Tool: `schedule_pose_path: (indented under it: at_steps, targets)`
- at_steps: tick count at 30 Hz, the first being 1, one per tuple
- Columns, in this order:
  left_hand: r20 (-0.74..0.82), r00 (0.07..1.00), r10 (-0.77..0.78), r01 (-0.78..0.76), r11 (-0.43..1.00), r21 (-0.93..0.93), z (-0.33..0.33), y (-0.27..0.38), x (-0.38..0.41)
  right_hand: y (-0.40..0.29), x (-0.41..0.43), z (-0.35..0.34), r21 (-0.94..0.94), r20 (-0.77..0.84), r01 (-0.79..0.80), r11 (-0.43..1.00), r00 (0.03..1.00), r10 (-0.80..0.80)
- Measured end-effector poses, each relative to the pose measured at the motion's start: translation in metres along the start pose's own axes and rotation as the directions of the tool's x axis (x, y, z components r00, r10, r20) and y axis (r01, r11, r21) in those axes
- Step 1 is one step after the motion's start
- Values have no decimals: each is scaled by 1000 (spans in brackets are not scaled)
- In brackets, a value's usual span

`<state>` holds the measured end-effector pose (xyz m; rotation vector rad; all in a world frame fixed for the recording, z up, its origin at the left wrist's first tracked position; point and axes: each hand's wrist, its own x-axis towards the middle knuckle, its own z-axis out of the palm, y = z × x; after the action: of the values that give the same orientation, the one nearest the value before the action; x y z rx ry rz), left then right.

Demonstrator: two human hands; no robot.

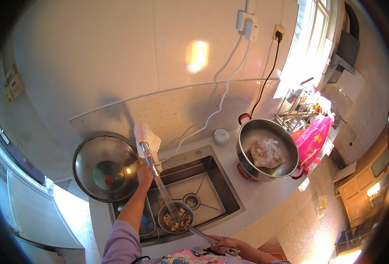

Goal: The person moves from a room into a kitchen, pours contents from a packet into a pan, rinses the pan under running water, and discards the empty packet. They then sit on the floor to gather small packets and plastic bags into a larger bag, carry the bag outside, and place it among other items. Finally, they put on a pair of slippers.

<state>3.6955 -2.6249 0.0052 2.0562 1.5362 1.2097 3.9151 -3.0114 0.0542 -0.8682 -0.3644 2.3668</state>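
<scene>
My right hand grips the long metal handle of a small round pan, held over the near side of the stainless steel sink. Chopped pale and brown food pieces lie inside it. Clear water streams fall into the pan from a chrome faucet. My left hand is closed at the faucet's left side; its fingertips are partly hidden. A white cloth is draped behind the faucet.
Left of the sink stands a large metal wok. A deep pot holding a tied plastic bag is on the counter at right. Nearby are a small white lidded bowl, a pink bag and power cords.
</scene>
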Motion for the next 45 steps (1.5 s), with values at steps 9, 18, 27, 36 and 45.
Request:
schedule_pose_path:
  at_steps: [9,18,27,36,45]
  targets:
    - [101,987,-129,125,991,40,0,4,0,-5,-6,4,-14,-34,-15,1000,999,14]
    - [-29,998,55,-58,994,-93,31,-29,2,-1,-2,-6,-56,-107,-20,998,994,14]
    - [20,1000,-5,6,1000,-19,-9,19,4,-4,-1,-2,-4,-41,4,1000,999,-4]
    - [129,985,-114,111,993,36,-4,8,8,-7,-1,1,12,-57,-16,1000,998,17]
    - [48,999,-4,6,999,-39,-1,3,6,-10,0,4,-9,-70,-28,1000,997,27]
